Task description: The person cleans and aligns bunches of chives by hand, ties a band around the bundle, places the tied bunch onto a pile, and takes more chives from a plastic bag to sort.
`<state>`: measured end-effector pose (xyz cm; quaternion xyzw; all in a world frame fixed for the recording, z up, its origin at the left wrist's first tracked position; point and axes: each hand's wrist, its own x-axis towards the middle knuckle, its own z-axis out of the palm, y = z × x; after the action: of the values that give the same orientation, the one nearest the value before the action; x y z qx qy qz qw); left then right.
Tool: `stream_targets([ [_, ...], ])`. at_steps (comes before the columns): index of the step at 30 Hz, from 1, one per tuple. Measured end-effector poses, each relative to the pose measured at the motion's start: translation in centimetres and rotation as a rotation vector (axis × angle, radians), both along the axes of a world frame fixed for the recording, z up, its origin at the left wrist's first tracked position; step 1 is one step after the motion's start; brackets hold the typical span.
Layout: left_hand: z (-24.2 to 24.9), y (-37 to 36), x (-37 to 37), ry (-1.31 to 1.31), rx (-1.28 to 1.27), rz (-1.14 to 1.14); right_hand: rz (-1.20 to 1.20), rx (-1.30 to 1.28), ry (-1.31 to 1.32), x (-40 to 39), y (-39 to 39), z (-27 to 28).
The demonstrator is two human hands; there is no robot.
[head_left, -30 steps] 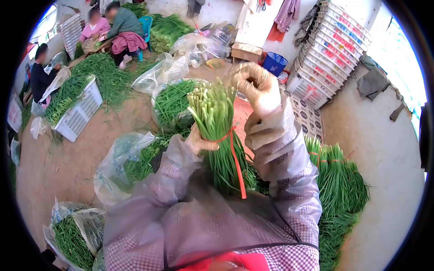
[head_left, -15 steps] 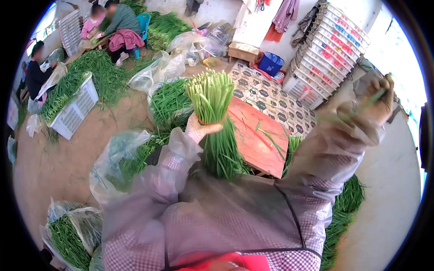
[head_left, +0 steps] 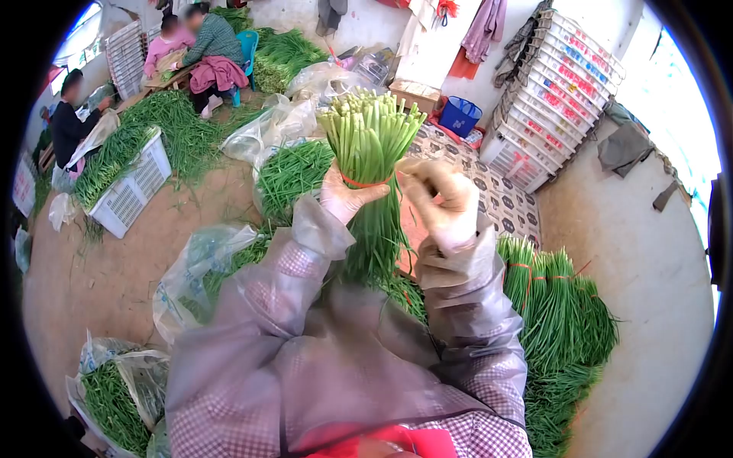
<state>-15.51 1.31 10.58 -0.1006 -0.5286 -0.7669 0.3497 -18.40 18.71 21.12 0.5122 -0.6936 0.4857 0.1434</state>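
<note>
Upright in front of me is a bundle of chives (head_left: 370, 145), its pale cut ends on top and its green leaves hanging down. An orange-red band (head_left: 365, 183) circles it. My left hand (head_left: 345, 195) is wrapped round the bundle at the band, thumb across the front. My right hand (head_left: 443, 202) is at the bundle's right side, near the band, with its fingers curled together; whatever they pinch, if anything, cannot be made out. Partly hidden behind my right hand and sleeve is a red board (head_left: 412, 229).
Banded bundles of chives (head_left: 553, 298) stand at my right. Loose chives lie in plastic bags (head_left: 187, 278) at my left. A white crate (head_left: 130, 195) stands farther left, near several seated people. Stacked white crates (head_left: 553, 91) and a blue basket (head_left: 460, 116) are at the back.
My right hand has come down and inward from far out at the right, where it held a green stalk, to the bundle's side. My left hand still grips the bundle.
</note>
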Motion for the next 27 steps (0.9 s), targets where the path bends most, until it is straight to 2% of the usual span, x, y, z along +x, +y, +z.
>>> stream_targets([
  [1, 0.0, 0.1, -0.1, 0.000, -0.001, 0.001, -0.023, 0.015, 0.084, 0.5, -0.9, -0.1],
  [3, -0.2, 0.5, -0.4, 0.206, 0.391, -0.323, -0.067, 0.051, 0.279, 1.1, -2.6, -0.2],
  [5, -0.3, 0.8, -0.7, 0.187, 0.356, -0.278, -0.128, 0.035, 0.335, 0.7, -3.8, -0.5],
  [7, -0.1, 1.2, -0.6, 0.140, 0.219, -0.133, -0.184, 0.023, 0.394, 0.7, -4.4, -0.7],
  [9, -0.9, 1.1, -1.2, 0.150, 0.307, -0.188, -0.203, 0.021, 0.275, 1.0, -4.6, -0.6],
  [11, -0.9, 1.5, -0.8, 0.163, 0.076, -0.092, -0.238, 0.048, 0.247, 1.4, -5.0, -0.3],
  [12, -0.5, 1.5, -0.7, 0.162, 0.078, -0.093, -0.276, 0.074, 0.217, 1.6, -5.1, -0.2],
  [14, 0.1, 1.6, -0.6, 0.134, 0.700, -0.521, -0.308, 0.064, 0.246, 1.5, -5.6, 0.0],
  [15, 0.1, 1.8, -0.6, 0.134, 0.704, -0.520, -0.337, 0.053, 0.276, 1.4, -5.8, 0.0],
  [16, 0.0, 2.0, -0.6, 0.083, 0.575, -0.368, -0.334, 0.058, 0.276, 1.1, -6.0, 0.1],
  [19, -0.4, 2.0, -0.3, -0.028, 0.398, -0.125, -0.288, -0.001, 0.305, 0.1, -6.6, 0.1],
  [21, -0.4, 2.0, 0.4, -0.067, -0.124, 0.241, -0.265, -0.017, 0.336, -0.5, -7.1, -0.1],
  [22, -0.9, 1.9, 0.3, -0.071, -0.120, 0.242, -0.272, -0.040, 0.419, -0.5, -7.4, 0.0],
  [24, -1.5, 1.5, -0.2, -0.144, -0.084, 0.086, -0.276, -0.027, 0.439, -0.7, -7.8, 0.2],
  [27, -1.3, 1.5, -0.3, -0.109, -0.059, 0.090, -0.287, -0.028, 0.447, -1.3, -8.2, 0.3],
])
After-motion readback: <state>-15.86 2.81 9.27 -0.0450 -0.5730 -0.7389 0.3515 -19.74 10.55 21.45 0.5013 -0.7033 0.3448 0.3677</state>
